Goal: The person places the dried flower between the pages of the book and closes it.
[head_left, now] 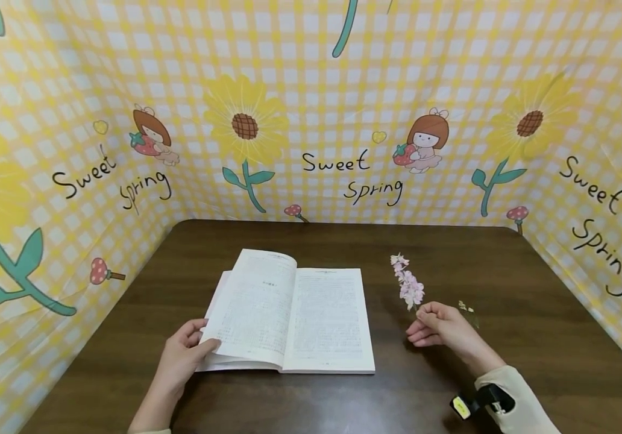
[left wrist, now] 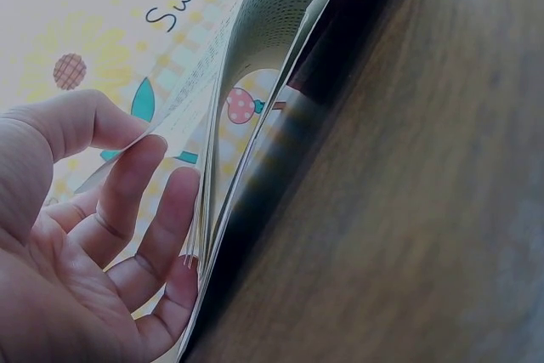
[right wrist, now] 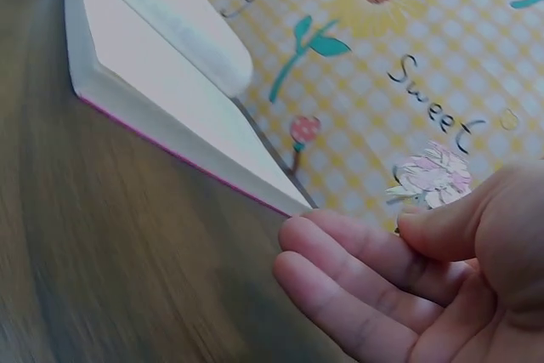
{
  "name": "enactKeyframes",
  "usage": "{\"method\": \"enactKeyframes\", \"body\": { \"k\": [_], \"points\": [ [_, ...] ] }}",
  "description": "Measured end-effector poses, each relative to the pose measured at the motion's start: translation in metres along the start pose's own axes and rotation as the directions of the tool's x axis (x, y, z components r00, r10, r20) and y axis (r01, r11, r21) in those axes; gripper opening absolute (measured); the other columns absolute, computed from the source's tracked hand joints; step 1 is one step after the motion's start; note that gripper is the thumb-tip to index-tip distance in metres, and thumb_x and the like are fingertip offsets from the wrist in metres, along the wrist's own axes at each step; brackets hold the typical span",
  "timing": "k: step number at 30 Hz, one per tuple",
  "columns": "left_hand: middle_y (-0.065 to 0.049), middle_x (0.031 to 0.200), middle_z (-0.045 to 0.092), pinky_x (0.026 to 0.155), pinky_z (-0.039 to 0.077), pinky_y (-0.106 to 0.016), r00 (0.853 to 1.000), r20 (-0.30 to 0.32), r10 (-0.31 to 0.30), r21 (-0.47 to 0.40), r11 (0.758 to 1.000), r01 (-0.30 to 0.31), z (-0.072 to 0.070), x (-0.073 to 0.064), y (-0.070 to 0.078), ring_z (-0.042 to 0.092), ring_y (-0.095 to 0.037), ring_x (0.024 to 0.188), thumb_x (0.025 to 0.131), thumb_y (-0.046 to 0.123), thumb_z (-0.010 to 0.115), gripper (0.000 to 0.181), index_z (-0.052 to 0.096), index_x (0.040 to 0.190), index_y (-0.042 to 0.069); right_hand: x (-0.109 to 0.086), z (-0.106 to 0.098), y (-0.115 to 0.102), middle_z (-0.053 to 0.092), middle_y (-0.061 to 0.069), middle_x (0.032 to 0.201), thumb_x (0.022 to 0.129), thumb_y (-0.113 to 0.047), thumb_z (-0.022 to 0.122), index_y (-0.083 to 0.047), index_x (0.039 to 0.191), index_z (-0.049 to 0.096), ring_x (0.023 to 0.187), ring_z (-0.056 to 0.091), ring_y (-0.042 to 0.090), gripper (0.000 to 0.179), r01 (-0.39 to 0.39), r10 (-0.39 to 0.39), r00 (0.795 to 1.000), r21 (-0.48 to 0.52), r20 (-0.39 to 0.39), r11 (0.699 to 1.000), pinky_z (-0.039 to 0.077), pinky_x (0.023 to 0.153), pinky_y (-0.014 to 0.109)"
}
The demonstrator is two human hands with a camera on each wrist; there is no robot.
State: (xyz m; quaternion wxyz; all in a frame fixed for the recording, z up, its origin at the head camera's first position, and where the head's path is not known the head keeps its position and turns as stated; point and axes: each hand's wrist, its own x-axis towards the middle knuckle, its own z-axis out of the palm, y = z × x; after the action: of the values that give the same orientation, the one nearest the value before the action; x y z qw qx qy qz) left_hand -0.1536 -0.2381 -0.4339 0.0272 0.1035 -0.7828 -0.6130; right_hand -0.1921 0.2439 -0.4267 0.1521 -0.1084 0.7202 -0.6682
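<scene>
An open book [head_left: 327,319] lies on the table, its left pages lifted and curving up from the spine. My left hand [head_left: 182,351] pinches the lifted page [left wrist: 183,108] between thumb and index finger at its lower left edge; the other fingers lie along the pages beneath. Right of the book, my right hand [head_left: 443,333] holds a sprig of pale pink flowers [head_left: 411,289] by its stem, between thumb and index finger. The blossoms point up and away from me. In the right wrist view, the flower head [right wrist: 433,178] shows past the thumb, and the stem is mostly hidden.
A small sprig of tiny pale flowers [head_left: 465,306] lies on the dark wooden table [head_left: 338,247] behind my right wrist. Yellow checked cloth [head_left: 332,108] with sunflowers and lettering walls the table at the back and both sides. A black strap [head_left: 495,399] circles my right wrist.
</scene>
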Motion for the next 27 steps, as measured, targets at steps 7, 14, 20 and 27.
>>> {"method": "enactKeyframes", "body": {
  "k": [7,14,20,27],
  "points": [
    [-0.006,0.087,0.069,0.062,0.045,-0.022,1.000,0.016,-0.015,0.002,1.000,0.015,0.001,0.000,-0.002,0.057,-0.007,0.071,0.085,-0.004,0.069,0.048,0.050,0.129,-0.008,0.012,0.022,-0.001,0.071,0.021,0.094,0.105,-0.003,0.040,0.005,0.100,0.048,0.080,0.072,0.021,0.012,-0.001,0.000,1.000,0.062,0.025,0.998,0.058,0.075,0.036],
    [-0.005,0.085,0.068,0.061,0.044,-0.022,1.000,0.012,-0.002,-0.010,1.000,0.002,0.006,0.001,-0.002,0.057,-0.007,0.070,0.086,-0.006,0.066,0.045,0.050,0.128,-0.009,0.021,0.042,-0.004,0.071,0.020,0.095,0.105,-0.002,0.039,0.003,0.098,0.048,0.081,0.072,0.020,0.013,-0.015,0.011,0.999,0.085,0.047,0.996,0.058,0.076,0.036],
    [-0.006,0.087,0.069,0.062,0.046,-0.022,1.000,0.022,0.004,-0.004,1.000,-0.004,0.006,0.002,-0.004,0.058,-0.007,0.071,0.085,-0.006,0.067,0.047,0.049,0.128,-0.009,0.029,0.061,-0.007,0.071,0.021,0.098,0.106,-0.003,0.039,0.004,0.100,0.049,0.083,0.072,0.020,0.013,-0.039,0.029,0.996,0.139,0.079,0.990,0.058,0.078,0.037],
    [0.000,0.082,0.066,0.059,0.042,-0.022,0.999,0.033,-0.006,0.031,1.000,0.005,0.000,0.003,-0.005,0.053,-0.007,0.068,0.086,-0.004,0.068,0.049,0.048,0.130,-0.008,0.041,0.087,-0.004,0.071,0.021,0.101,0.105,-0.004,0.041,0.009,0.107,0.050,0.085,0.073,0.020,0.016,-0.114,0.088,0.989,0.233,0.119,0.966,0.057,0.080,0.038]
  ]
}}
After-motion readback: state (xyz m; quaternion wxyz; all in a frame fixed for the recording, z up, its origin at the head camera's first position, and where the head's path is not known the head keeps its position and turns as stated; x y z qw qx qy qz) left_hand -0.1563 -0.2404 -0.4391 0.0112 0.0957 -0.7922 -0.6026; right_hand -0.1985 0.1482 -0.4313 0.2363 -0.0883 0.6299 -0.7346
